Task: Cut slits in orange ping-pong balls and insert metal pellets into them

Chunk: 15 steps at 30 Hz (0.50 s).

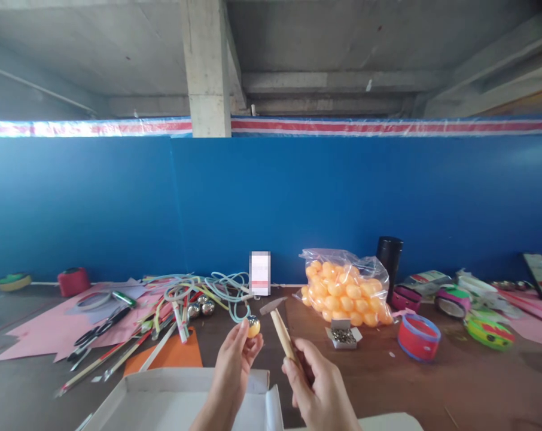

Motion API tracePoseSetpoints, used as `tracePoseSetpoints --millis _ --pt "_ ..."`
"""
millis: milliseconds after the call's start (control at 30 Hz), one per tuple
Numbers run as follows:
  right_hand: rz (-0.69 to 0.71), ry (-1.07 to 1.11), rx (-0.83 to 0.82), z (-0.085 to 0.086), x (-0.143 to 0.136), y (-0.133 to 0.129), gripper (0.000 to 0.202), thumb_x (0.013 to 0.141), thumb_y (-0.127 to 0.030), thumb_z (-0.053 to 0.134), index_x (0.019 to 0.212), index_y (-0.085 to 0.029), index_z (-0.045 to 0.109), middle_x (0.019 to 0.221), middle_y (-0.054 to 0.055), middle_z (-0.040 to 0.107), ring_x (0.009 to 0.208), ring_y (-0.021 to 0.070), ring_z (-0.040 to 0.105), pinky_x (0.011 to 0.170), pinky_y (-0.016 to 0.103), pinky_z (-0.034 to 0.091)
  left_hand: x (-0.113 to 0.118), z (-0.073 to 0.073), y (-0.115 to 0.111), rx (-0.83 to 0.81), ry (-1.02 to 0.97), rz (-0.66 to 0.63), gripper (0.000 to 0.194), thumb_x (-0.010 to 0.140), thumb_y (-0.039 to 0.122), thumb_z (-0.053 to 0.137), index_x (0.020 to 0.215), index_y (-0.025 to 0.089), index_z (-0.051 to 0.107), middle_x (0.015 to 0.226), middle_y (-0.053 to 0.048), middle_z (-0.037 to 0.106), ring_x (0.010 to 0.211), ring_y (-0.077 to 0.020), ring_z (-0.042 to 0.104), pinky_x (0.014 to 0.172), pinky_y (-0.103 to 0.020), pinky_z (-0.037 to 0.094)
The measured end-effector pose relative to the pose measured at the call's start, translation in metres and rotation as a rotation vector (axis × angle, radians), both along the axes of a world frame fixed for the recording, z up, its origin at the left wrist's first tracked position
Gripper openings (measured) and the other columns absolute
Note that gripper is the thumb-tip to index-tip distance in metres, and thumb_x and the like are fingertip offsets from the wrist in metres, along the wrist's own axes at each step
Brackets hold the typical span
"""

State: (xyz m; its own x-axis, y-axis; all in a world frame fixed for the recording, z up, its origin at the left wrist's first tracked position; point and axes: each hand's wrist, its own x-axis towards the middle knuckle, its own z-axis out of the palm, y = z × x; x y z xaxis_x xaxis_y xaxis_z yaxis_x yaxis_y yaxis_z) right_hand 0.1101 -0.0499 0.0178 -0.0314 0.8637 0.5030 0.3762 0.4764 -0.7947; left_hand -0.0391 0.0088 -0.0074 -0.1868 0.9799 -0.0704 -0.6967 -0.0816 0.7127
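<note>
My left hand is closed round a small orange ball, its fingertips gripping the side. The ball's upper part looks dark and shiny silver; what makes it so is too small to tell. In my right hand is a hammer, gripped by its wooden handle, with the metal head up and just right of the ball. Head and ball appear apart. Below my left hand lies an open white box. A little carton of small metal pieces stands beyond my right hand.
A clear bag of orange balls stands behind the carton, near a black cylinder. Tangled tubing, silver balls, scissors and pink paper lie left. Tape rolls sit right. A blue partition closes the back.
</note>
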Motion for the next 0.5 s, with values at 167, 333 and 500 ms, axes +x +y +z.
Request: tracePoseSetpoints --millis 167,333,500 --pt "0.038 -0.007 -0.010 0.0004 -0.0012 -0.0011 0.030 0.084 -0.041 0.042 0.097 -0.018 0.056 0.066 0.002 0.061 0.046 0.0112 0.056 0.036 0.014 0.039 0.0005 -0.0010 0.0007 0.007 -0.006 0.005 0.018 0.069 0.022 0.068 0.081 0.012 0.062 0.074 -0.006 0.066 0.061 -0.0105 0.062 0.067 -0.025 0.055" --pt "0.049 -0.106 0.012 -0.0018 -0.0029 -0.0001 0.023 0.083 -0.036 0.044 0.091 -0.018 0.056 0.063 0.001 0.059 0.049 0.0123 0.055 0.044 0.017 0.043 0.0002 -0.0033 0.0011 0.009 -0.003 -0.002 0.018 0.069 0.022 0.068 0.082 0.012 0.062 0.071 -0.005 0.064 0.060 -0.0095 0.061 0.067 -0.024 0.055" --pt "0.051 -0.117 0.002 -0.0004 -0.0031 -0.0005 0.023 0.083 -0.035 0.042 0.090 -0.019 0.056 0.060 0.000 0.058 0.048 0.0127 0.054 0.042 0.017 0.041 -0.0001 -0.0036 0.0009 0.000 0.008 -0.001 0.018 0.070 0.023 0.068 0.082 0.012 0.061 0.070 -0.004 0.063 0.059 -0.0085 0.060 0.067 -0.023 0.054"
